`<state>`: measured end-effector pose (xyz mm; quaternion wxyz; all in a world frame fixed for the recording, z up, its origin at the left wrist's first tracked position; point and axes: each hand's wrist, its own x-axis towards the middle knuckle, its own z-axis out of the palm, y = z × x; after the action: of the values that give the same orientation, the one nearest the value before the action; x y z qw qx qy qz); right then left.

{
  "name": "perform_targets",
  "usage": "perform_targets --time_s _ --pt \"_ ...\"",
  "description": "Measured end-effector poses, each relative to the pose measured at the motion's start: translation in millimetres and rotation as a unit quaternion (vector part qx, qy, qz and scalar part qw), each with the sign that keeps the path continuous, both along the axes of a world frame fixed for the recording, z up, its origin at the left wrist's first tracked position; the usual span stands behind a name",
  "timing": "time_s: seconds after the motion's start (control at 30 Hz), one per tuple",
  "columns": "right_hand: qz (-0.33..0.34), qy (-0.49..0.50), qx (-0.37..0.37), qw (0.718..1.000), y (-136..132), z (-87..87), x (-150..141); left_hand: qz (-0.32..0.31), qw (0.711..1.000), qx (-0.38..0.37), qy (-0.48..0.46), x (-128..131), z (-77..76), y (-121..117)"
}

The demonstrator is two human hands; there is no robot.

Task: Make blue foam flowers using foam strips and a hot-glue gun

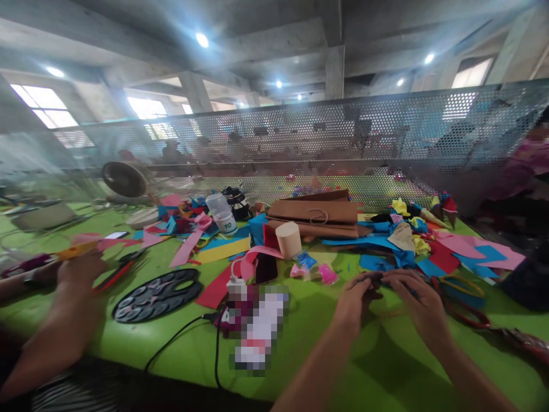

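My left hand [359, 292] and my right hand [412, 289] meet over the green table at the right of the head view. Their fingertips are pinched together around something small and dark [377, 278], mostly covered by the fingers, so I cannot make out its kind. Just beyond my fingers lie crumpled blue paper pieces [377, 262]. Left of my left hand are small bows, one pink [328, 274] and one blue [306, 260]. Red-handled scissors [469, 313] lie close to my right hand, on its right side.
A co-worker's hands [81, 266] hold yellow paper [77, 250] at the left. A palette-shaped tray [156, 294], a blurred-out phone [263, 329] and cables lie between us. Behind stand a cream cylinder [289, 240], folded brown paper [311, 214], a plastic bottle [222, 214] and a perforated metal screen [274, 137].
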<state>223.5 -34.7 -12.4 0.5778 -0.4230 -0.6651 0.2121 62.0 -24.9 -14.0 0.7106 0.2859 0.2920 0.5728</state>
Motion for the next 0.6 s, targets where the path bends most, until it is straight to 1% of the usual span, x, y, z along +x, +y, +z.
perform_targets --time_s 0.07,0.13,0.2,0.27,0.3,0.37,0.47,0.53,0.6 --pt "0.006 0.02 0.005 1.0 -0.7 0.4 -1.6 -0.005 1.0 0.01 0.006 0.3 -3.1 0.1" --pt "0.006 0.026 0.022 0.999 -2.2 1.2 -3.9 -0.012 0.999 0.017 0.035 -0.4 -5.7 0.8" --pt "-0.006 0.022 0.037 0.999 -5.0 3.8 -6.8 0.006 0.998 0.014 0.063 -1.9 -7.0 1.6" --pt "-0.021 0.01 0.046 0.999 -9.4 9.8 -10.5 0.021 0.998 0.01 0.053 -3.0 -6.0 0.9" --pt "-0.027 0.001 0.053 0.998 -11.8 14.6 -12.9 0.02 0.999 0.013 0.036 -3.0 -4.4 -0.5" --pt "-0.035 -0.023 0.07 0.997 -16.1 27.7 -18.8 0.002 0.999 0.033 -0.008 -1.3 1.6 -6.7" --pt "-0.035 -0.067 0.095 0.993 -17.2 51.4 -30.7 -0.027 0.997 0.05 -0.055 6.6 17.4 -24.7" --pt "-0.036 -0.108 0.108 0.988 -15.3 63.8 -39.6 -0.045 0.996 0.033 -0.064 12.7 30.9 -39.7" --pt "-0.049 -0.164 0.12 0.978 -16.3 68.7 -49.2 -0.077 0.994 -0.002 -0.079 15.6 43.6 -53.2"
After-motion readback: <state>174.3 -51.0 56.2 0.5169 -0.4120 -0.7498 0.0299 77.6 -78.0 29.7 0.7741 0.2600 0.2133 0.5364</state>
